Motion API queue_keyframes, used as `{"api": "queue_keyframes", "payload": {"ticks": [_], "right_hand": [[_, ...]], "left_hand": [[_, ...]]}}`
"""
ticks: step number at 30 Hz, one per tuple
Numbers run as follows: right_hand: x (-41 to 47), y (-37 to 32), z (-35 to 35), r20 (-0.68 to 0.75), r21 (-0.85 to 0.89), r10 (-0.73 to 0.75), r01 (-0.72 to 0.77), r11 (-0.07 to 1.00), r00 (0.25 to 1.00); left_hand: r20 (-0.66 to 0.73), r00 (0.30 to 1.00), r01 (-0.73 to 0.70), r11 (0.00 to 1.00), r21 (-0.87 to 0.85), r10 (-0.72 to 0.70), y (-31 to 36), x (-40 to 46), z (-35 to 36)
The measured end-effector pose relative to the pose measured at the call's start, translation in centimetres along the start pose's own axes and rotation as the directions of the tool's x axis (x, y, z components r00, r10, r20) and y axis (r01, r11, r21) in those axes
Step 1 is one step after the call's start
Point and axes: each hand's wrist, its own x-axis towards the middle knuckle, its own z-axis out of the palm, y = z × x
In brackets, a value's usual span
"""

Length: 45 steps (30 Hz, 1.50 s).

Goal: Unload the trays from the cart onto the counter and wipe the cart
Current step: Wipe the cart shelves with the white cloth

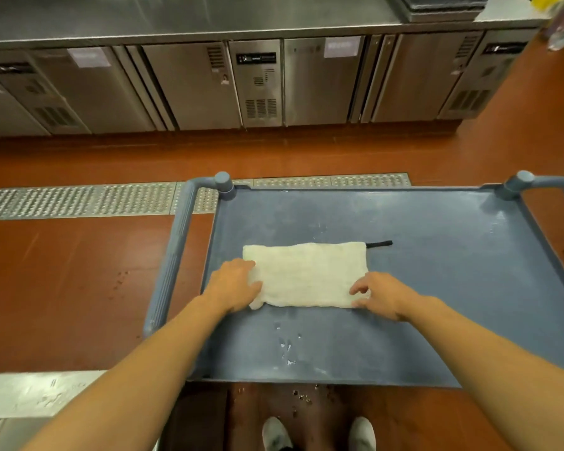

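A white cloth [306, 275] lies folded flat in the middle of the blue-grey cart top [437, 288]. My left hand [233, 284] holds the cloth's near left corner, fingers curled over its edge. My right hand [380, 294] rests on the near right corner, fingertips pressing on the cloth. A black loop [380, 244] sticks out from the cloth's far right corner. White smears mark the cart's surface near the front. Dark trays [443, 6] are stacked on the steel counter [209, 14] at the far right.
The cart's handle bar [173, 255] runs along its left side. Steel cabinets [258, 83] stand under the counter across a red floor with a metal drain grate [79, 200]. A steel surface [30, 395] sits at the near left. My shoes [319, 434] show below.
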Motion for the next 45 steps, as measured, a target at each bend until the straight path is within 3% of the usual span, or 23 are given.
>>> {"api": "queue_keyframes", "payload": {"ticks": [6, 8, 11, 14, 17, 25, 28, 30, 33, 38, 42, 45], "right_hand": [[5.5, -1.7, 1.4, -0.151, -0.189, -0.272, 0.242, 0.952, 0.950], [7.7, -2.9, 2.0, -0.163, -0.256, -0.379, 0.332, 0.908, 0.911], [10.8, -5.4, 3.5, -0.139, -0.399, -0.559, 0.471, 0.787, 0.817], [13.7, -7.7, 5.9, -0.025, -0.539, -0.701, 0.581, 0.610, 0.712], [14.9, -8.1, 7.2, -0.054, -0.563, -0.723, 0.576, 0.592, 0.689], [16.2, -7.7, 7.9, -0.293, -0.453, -0.535, 0.378, 0.807, 0.792], [17.6, -8.4, 7.2, -0.516, -0.254, -0.223, 0.100, 0.962, 0.827], [18.8, -9.1, 6.2, -0.592, -0.059, 0.034, -0.085, 0.995, 0.805], [19.6, -9.6, 5.8, -0.623, 0.017, 0.138, -0.163, 0.987, 0.770], [18.6, -9.3, 6.6, -0.576, -0.126, -0.024, -0.060, 0.990, 0.817], [13.7, -9.2, 10.6, -0.391, -0.412, -0.477, 0.314, 0.855, 0.787], [10.3, -6.5, 12.6, -0.268, -0.469, -0.571, 0.412, 0.781, 0.776]], "left_hand": [[-0.240, 0.970, 0.044, 0.999, 0.003, -0.042, -3.4, 2.3, 4.0], [-0.247, 0.968, 0.050, 0.998, 0.037, -0.039, -4.8, 2.2, 5.2], [-0.258, 0.966, 0.015, 0.994, 0.110, 0.014, -5.8, 2.0, 6.7], [-0.289, 0.957, 0.020, 0.992, 0.124, 0.017, -6.3, 2.3, 7.8], [-0.323, 0.946, 0.017, 0.998, 0.065, 0.004, -6.7, 2.7, 8.3], [-0.319, 0.947, 0.029, 1.000, -0.001, -0.028, -6.2, 2.9, 8.8], [-0.339, 0.940, 0.018, 0.997, -0.069, -0.041, -6.1, 2.6, 8.6], [-0.355, 0.933, 0.011, 0.992, -0.129, -0.057, -5.9, 2.3, 8.6], [-0.355, 0.932, 0.017, 0.987, -0.161, -0.074, -5.6, 2.3, 8.6], [-0.317, 0.945, 0.062, 0.996, -0.061, -0.078, -5.5, 2.5, 8.8], [-0.307, 0.948, 0.082, 0.996, -0.018, -0.084, -5.6, 2.7, 9.5], [-0.327, 0.943, 0.094, 0.989, 0.112, -0.053, -5.5, 2.7, 10.3]]}}
